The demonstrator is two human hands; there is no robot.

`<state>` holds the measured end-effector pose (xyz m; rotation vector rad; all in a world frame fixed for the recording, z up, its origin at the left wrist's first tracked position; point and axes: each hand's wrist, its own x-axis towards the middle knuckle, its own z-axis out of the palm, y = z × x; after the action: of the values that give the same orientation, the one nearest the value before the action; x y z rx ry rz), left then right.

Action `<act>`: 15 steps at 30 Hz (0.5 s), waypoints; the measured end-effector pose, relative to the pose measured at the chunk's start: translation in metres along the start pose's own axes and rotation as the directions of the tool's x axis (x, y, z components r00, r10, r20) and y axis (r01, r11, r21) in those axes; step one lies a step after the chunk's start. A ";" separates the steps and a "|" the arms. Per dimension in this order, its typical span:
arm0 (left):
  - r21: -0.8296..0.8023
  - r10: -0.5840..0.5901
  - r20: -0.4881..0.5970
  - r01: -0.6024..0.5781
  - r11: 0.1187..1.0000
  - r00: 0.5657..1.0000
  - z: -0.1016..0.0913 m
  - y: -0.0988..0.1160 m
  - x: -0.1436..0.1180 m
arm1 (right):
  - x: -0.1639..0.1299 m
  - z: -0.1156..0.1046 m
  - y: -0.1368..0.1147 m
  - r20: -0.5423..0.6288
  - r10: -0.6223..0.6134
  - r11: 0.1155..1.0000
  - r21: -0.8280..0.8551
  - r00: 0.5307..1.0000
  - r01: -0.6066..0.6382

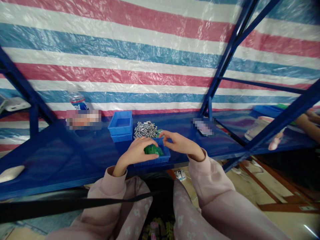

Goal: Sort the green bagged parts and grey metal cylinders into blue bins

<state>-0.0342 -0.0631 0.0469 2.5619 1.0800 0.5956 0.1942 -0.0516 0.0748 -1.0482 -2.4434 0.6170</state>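
Note:
A blue plastic bin (165,159) stands near the table's front edge, with a shiny green plastic bundle (153,150) in it. My left hand (140,150) is curved over the bundle, thumb on the near side and fingers on the far side. At the bin's right rear corner is my right hand (180,142), its thumb and forefinger bent towards each other. Whatever is between those fingertips is too small to make out. Just behind the bin lies a heap of small silvery metal parts (145,129), with a pale green piece (159,132) at its right side.
Two stacked blue bins (121,124) stand left of the heap. Further left is a water bottle (78,100) beside a blurred-out item. A phone-like object (203,127) lies to the right. Blue metal struts (225,60) frame the table (95,150). Another person's arm (308,126) shows at far right.

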 end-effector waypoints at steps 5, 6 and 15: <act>-0.004 -0.014 0.005 0.014 1.000 1.000 0.000 0.001 -0.001 | 0.019 0.011 0.033 -0.226 0.122 0.974 -0.162 0.966 -0.160; -0.004 -0.014 0.005 0.014 1.000 1.000 0.000 0.001 -0.001 | 0.022 0.016 0.039 -0.207 0.137 0.966 -0.188 0.969 -0.177; -0.009 -0.004 0.000 0.004 1.000 1.000 0.000 0.001 0.000 | 0.028 0.030 0.047 -0.059 0.242 0.930 -0.271 0.968 -0.249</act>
<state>-0.0341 -0.0636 0.0476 2.5517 1.0794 0.5975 0.1877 -0.0086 0.0305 -1.4808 -2.4441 0.3367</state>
